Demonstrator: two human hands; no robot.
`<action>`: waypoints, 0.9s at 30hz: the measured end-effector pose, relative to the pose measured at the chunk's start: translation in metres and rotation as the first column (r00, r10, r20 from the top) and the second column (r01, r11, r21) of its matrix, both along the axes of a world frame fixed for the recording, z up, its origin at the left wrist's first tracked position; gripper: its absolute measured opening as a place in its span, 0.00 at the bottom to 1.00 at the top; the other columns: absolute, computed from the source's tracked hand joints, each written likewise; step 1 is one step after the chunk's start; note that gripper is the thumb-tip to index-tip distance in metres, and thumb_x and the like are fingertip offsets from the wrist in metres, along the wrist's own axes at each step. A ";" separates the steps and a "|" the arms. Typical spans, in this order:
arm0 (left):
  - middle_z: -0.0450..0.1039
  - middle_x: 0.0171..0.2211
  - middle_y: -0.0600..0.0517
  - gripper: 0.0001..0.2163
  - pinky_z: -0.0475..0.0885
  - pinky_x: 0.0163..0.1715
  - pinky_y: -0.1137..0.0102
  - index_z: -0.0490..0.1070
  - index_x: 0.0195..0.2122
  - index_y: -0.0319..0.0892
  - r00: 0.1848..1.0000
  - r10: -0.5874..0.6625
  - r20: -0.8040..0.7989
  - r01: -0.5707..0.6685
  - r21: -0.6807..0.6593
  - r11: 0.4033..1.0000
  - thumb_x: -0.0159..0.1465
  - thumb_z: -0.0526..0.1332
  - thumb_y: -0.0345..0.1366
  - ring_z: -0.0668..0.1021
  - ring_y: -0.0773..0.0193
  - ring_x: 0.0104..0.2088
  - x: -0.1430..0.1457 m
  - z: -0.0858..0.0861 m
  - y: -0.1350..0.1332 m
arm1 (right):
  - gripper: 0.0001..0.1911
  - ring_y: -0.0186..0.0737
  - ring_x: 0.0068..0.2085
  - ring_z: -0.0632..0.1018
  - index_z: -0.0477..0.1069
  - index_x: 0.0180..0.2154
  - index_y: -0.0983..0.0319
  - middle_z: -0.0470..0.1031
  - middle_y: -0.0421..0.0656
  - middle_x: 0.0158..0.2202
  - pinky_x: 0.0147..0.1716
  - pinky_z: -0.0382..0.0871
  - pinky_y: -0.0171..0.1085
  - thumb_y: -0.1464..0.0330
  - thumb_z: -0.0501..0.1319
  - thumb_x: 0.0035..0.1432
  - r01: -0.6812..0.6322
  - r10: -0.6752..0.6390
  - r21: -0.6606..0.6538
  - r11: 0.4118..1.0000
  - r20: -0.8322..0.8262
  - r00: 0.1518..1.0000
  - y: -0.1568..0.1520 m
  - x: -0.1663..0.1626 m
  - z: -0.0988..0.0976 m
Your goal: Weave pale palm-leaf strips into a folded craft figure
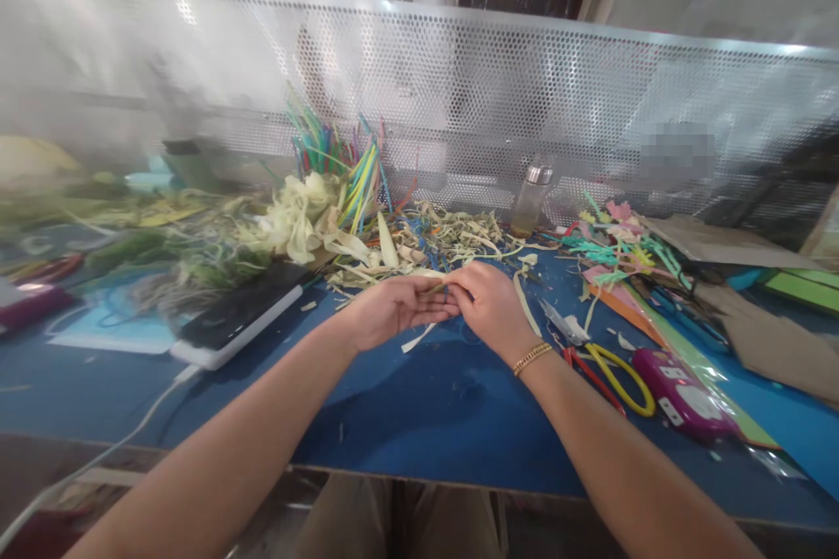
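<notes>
My left hand point(399, 306) and my right hand point(488, 306) meet over the middle of the blue table point(419, 419). Both pinch a pale dried leaf strip point(419, 337), whose loose end hangs down below the fingers. A gold bracelet sits on my right wrist. Just behind the hands lies a heap of pale leaf strips and scraps point(367, 240). Coloured straws point(337, 157) stand upright behind that heap.
Scissors with red and yellow handles point(599, 362) lie right of my right wrist, beside a purple gadget point(685, 393). A phone on a white power bank point(239, 314) lies left. A small bottle point(532, 196) stands before the perforated metal screen point(459, 96). Cardboard and coloured scraps crowd the right side.
</notes>
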State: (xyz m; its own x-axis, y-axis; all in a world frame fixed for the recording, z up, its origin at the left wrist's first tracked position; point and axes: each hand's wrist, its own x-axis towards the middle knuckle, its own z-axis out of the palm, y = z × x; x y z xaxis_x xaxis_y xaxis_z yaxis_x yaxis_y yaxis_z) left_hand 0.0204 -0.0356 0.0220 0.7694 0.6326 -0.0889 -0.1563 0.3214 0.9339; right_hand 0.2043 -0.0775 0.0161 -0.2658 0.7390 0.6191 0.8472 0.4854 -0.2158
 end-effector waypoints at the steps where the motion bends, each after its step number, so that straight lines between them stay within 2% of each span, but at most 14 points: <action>1: 0.75 0.45 0.40 0.25 0.69 0.51 0.62 0.72 0.45 0.34 1.000 -0.019 0.002 0.019 -0.010 1.000 0.44 0.51 0.22 0.77 0.57 0.47 -0.001 -0.001 0.001 | 0.09 0.39 0.38 0.72 0.74 0.37 0.61 0.74 0.44 0.34 0.39 0.63 0.37 0.71 0.55 0.61 -0.005 0.005 -0.009 1.000 0.031 0.999 0.000 0.000 0.001; 5: 0.76 0.45 0.40 0.25 0.68 0.53 0.61 0.73 0.44 0.34 0.998 -0.055 0.043 0.055 -0.015 0.998 0.45 0.51 0.21 0.77 0.56 0.48 -0.003 -0.003 0.003 | 0.10 0.41 0.38 0.70 0.72 0.34 0.62 0.72 0.46 0.33 0.38 0.62 0.38 0.73 0.53 0.61 -0.020 0.022 -0.015 1.000 0.155 0.988 -0.001 0.000 0.006; 7: 0.76 0.44 0.40 0.22 0.69 0.52 0.60 0.73 0.44 0.34 0.997 -0.056 0.047 0.057 -0.022 0.998 0.47 0.52 0.21 0.78 0.55 0.47 -0.004 -0.002 0.004 | 0.08 0.41 0.38 0.70 0.71 0.33 0.63 0.72 0.45 0.33 0.38 0.62 0.38 0.73 0.53 0.60 -0.025 0.026 -0.016 1.000 0.132 0.991 -0.002 0.000 0.008; 11: 0.77 0.42 0.37 0.14 0.71 0.47 0.62 0.74 0.42 0.33 1.000 0.019 -0.021 -0.020 -0.047 0.999 0.59 0.55 0.32 0.79 0.55 0.44 -0.003 -0.002 0.007 | 0.04 0.37 0.35 0.71 0.68 0.33 0.61 0.71 0.41 0.31 0.36 0.63 0.36 0.74 0.56 0.57 -0.050 0.042 -0.046 0.998 -0.149 0.988 -0.002 0.001 0.004; 13: 0.77 0.40 0.39 0.12 0.72 0.43 0.65 0.74 0.40 0.34 0.997 0.067 -0.036 -0.067 -0.010 0.998 0.60 0.57 0.36 0.79 0.58 0.40 -0.002 -0.003 0.008 | 0.04 0.35 0.33 0.71 0.67 0.34 0.61 0.71 0.40 0.30 0.35 0.64 0.34 0.74 0.56 0.56 -0.100 0.077 -0.068 0.993 -0.286 0.955 -0.002 0.001 0.001; 16: 0.75 0.30 0.49 0.09 0.68 0.31 0.73 0.74 0.34 0.37 0.981 0.167 -0.093 -0.143 0.224 0.964 0.55 0.64 0.36 0.75 0.69 0.28 0.000 -0.008 0.012 | 0.03 0.34 0.31 0.71 0.67 0.33 0.60 0.70 0.39 0.30 0.33 0.65 0.33 0.73 0.57 0.56 -0.157 0.114 -0.082 0.984 -0.383 0.916 -0.001 0.001 -0.001; 19: 0.65 0.19 0.57 0.10 0.58 0.22 0.76 0.71 0.24 0.37 0.932 0.310 -0.186 -0.170 0.531 0.830 0.51 0.67 0.38 0.64 0.74 0.20 0.000 -0.011 0.016 | 0.03 0.35 0.32 0.71 0.67 0.32 0.60 0.70 0.39 0.29 0.34 0.65 0.34 0.73 0.56 0.56 -0.160 0.124 -0.073 0.984 -0.360 0.925 -0.001 0.002 0.001; 21: 0.60 0.17 0.58 0.12 0.53 0.20 0.76 0.69 0.22 0.37 0.910 0.360 -0.206 -0.172 0.601 0.780 0.52 0.66 0.41 0.60 0.74 0.19 -0.002 -0.011 0.017 | 0.04 0.35 0.32 0.71 0.68 0.31 0.60 0.71 0.40 0.30 0.35 0.64 0.35 0.72 0.56 0.56 -0.146 0.118 -0.064 0.987 -0.322 0.939 -0.002 0.003 0.003; 27: 0.66 0.21 0.54 0.14 0.51 0.18 0.76 0.69 0.26 0.38 0.940 0.273 -0.206 -0.174 0.399 0.900 0.58 0.59 0.45 0.62 0.73 0.19 -0.008 -0.004 0.014 | 0.04 0.36 0.33 0.71 0.68 0.32 0.60 0.71 0.40 0.30 0.35 0.63 0.35 0.73 0.56 0.56 -0.132 0.107 -0.082 0.988 -0.261 0.960 -0.002 0.002 0.002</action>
State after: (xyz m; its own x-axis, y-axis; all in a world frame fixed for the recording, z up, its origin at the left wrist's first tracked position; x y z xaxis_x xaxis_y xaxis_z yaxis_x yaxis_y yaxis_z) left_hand 0.0128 -0.0218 0.0178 0.5870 0.8095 0.0149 0.0719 -0.0704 0.9949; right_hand 0.2063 -0.0794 0.0184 -0.1986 0.7718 0.6040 0.6952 0.5454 -0.4682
